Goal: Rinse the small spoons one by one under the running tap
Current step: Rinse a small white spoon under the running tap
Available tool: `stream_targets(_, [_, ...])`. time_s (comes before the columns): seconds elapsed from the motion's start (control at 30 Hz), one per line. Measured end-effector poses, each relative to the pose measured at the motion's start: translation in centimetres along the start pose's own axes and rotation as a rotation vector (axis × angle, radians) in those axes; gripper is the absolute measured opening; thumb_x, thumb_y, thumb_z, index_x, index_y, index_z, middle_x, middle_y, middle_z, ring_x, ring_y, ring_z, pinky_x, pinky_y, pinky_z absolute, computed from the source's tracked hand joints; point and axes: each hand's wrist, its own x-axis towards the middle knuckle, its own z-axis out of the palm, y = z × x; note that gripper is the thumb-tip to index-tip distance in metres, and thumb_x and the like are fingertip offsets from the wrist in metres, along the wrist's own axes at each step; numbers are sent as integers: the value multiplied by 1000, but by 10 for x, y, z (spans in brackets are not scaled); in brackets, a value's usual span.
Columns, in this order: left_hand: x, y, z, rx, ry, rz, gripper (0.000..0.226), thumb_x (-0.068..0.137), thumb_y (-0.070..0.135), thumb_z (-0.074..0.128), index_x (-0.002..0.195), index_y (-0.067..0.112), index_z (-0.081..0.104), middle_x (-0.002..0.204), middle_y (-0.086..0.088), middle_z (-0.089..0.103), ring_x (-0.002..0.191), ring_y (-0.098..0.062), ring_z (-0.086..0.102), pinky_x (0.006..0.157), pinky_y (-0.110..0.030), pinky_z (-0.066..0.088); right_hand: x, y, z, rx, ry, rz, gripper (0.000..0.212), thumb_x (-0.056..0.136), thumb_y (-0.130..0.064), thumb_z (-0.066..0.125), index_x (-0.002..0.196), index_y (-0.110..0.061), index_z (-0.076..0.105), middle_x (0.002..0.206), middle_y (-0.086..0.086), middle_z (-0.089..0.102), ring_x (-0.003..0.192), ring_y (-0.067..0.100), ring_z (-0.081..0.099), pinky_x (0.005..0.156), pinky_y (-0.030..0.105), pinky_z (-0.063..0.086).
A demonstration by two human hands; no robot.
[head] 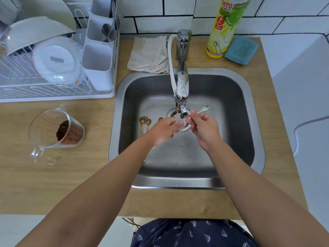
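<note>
Both hands are over the steel sink [249,122], just below the tap's nozzle [183,109]. My right hand [204,129] pinches a small silver spoon [203,109], whose far end points up and to the right. My left hand [164,131] reaches toward the same spot under the nozzle; its fingertips are blurred, so I cannot tell if they touch the spoon. Several small gold spoons [145,123] lie on the sink floor to the left of the drain [184,126].
A white dish rack [53,93] with bowls and a cutlery holder [98,50] stands at the back left. A glass measuring jug [57,131] lies on the wooden counter on the left. Behind the sink are a folded cloth [149,54], a yellow dish soap bottle [224,25] and a blue sponge [241,50].
</note>
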Motion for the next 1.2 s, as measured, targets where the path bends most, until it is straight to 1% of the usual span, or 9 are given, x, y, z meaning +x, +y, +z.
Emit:
stream_targets(0.1, [0,5,4,80,-2,47,32,105,43,45,88,27,66,68,11,49,49,6,45,49,-9,38,2,-3,4,11,-2,-16,21,97,-18,73,79,-10,66,64,-1,73,55,3,65,50,13,47])
stream_targets(0.23, [-9,-13,-9,73,-38,-8,35,105,44,43,94,21,67,67,12,48,53,1,43,53,-18,35,11,-20,-7,87,111,-72,25,99,-15,70,76,-14,59,60,-5,72,53,-2,62,49,12,44])
stream_targets(0.4, [-4,-7,-3,-89,-36,-163,29,98,32,38,72,21,47,53,13,36,51,-11,27,45,-25,23,9,-20,-2,109,20,-81,27,99,-16,70,81,-16,50,58,-3,72,56,2,69,51,13,49])
stream_targets(0.57, [-5,-4,7,-52,-57,12,41,108,42,37,86,16,59,60,11,47,48,-2,39,47,-15,34,9,-21,5,-42,-22,-81,29,96,-20,74,81,-13,50,59,2,70,50,4,66,50,15,50])
stream_targets(0.67, [-1,1,9,-29,-16,52,39,108,41,37,94,13,61,65,9,47,52,-2,40,53,-18,36,8,-16,12,-116,-30,-64,30,95,-23,76,78,-14,52,51,-1,68,45,4,61,47,15,45])
stream_targets(0.8, [-8,-6,-4,60,-50,41,41,107,45,38,91,17,63,67,9,45,64,-9,40,61,-27,36,14,-28,1,-48,118,-76,28,95,-23,75,81,-12,54,50,-2,67,42,0,58,43,12,42])
stream_targets(0.9, [-11,-8,-6,85,-55,21,42,106,48,38,89,19,61,71,7,47,68,-12,43,66,-29,38,10,-19,0,-77,99,-20,29,93,-24,77,79,-12,55,52,1,67,40,1,57,41,13,39])
stream_targets(1.03, [-2,5,5,32,-70,42,35,106,38,41,80,20,56,59,18,46,60,-8,39,57,-24,34,0,-2,15,-137,-2,41,30,92,-24,78,76,-11,57,49,1,66,39,7,57,42,16,44])
stream_targets(1.2, [-8,-11,-9,-28,-65,-31,41,105,48,40,84,18,58,57,18,42,60,-10,36,59,-26,32,13,-29,2,10,175,-49,31,92,-20,79,76,-15,53,48,-3,60,39,3,49,42,15,38])
